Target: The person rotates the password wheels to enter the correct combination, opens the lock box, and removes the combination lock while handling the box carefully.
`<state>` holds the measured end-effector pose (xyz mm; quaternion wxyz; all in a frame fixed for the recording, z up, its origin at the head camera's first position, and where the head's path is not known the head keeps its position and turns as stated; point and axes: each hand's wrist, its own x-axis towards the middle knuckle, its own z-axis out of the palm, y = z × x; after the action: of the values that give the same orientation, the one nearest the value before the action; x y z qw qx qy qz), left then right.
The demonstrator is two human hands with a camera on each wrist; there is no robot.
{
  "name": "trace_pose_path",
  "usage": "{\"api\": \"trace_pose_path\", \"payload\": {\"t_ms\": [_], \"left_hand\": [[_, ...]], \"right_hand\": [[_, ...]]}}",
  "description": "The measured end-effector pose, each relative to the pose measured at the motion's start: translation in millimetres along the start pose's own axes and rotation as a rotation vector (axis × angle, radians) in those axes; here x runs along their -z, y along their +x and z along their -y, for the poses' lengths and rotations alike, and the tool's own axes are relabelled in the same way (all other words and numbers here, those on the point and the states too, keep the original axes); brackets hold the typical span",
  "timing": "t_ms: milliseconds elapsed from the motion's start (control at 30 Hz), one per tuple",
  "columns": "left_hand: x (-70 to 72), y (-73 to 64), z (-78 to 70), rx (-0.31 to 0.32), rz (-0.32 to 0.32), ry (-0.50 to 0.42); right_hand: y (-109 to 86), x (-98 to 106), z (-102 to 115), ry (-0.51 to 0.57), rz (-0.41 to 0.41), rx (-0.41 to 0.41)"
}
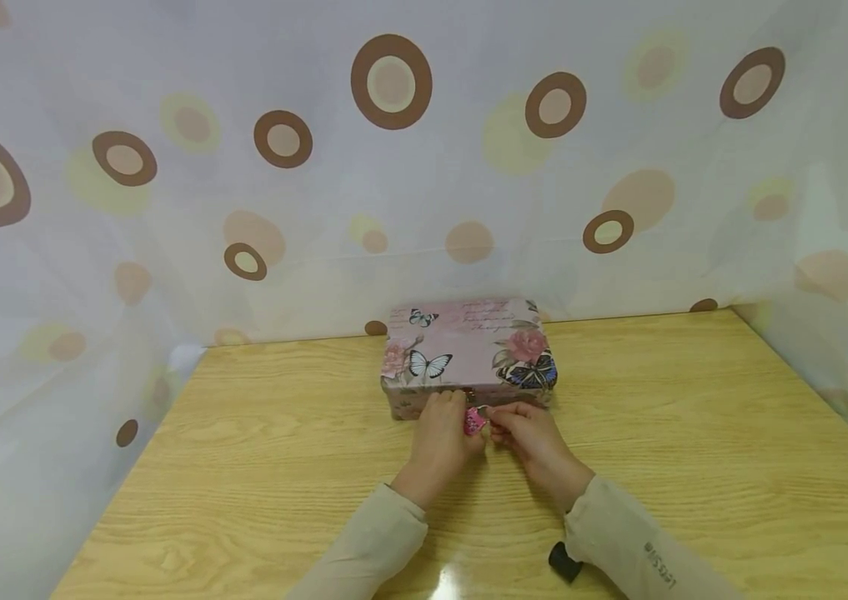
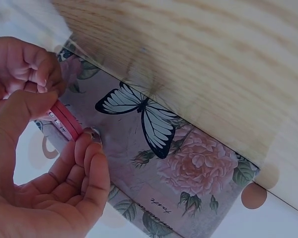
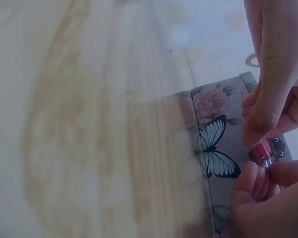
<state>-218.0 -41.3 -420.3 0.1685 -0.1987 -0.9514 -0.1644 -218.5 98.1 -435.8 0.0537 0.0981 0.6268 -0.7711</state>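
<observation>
A small pink padlock (image 1: 475,421) with a silver metal shackle is between both hands, just in front of the box. My left hand (image 1: 440,437) pinches its pink body between thumb and fingers; a row of small number wheels shows on its side (image 2: 62,121) in the left wrist view. My right hand (image 1: 536,446) pinches the lock's metal end with thumb and forefinger, partly hiding it. Behind them sits a closed box (image 1: 469,342), pink with roses and butterflies. Its metal clasp (image 3: 278,147) is on the front face, right beside the padlock in the right wrist view.
The box stands on a wood-grain table (image 1: 281,467), near its back edge. Behind and at both sides hangs a white sheet (image 1: 424,192) with brown and yellow circles. A small black object (image 1: 564,562) shows at the right sleeve cuff.
</observation>
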Motion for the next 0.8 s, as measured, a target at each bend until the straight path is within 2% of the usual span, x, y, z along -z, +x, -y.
{"api": "trace_pose_path", "payload": {"t_ms": [533, 800], "left_hand": [[-0.4, -0.8, -0.7, -0.035, 0.047, 0.039], [-1.5, -2.9, -1.0, -0.049, 0.031, 0.037]], "right_hand": [[0.6, 6.6, 0.8, -0.045, 0.065, 0.018], [3.1, 10.2, 2.6, -0.122, 0.090, 0.030]]}}
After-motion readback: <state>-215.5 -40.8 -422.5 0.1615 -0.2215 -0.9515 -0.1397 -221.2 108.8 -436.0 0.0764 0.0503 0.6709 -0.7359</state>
